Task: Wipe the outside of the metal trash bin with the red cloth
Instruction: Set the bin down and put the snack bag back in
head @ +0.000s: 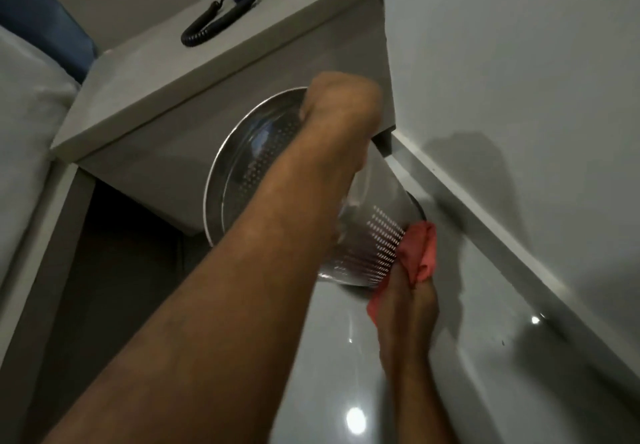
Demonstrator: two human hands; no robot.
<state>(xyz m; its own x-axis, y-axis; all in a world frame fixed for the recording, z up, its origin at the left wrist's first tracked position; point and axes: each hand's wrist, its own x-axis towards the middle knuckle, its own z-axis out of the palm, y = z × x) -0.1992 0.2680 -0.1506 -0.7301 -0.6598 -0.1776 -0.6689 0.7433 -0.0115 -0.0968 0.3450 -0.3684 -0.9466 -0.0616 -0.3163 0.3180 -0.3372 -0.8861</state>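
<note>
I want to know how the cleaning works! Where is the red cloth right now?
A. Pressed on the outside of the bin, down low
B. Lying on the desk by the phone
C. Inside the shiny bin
A: the right hand presses the red cloth against the metal bin's perforated outer wall near its base.

Head view, steeply downward, close over forearms (242, 270)
</note>
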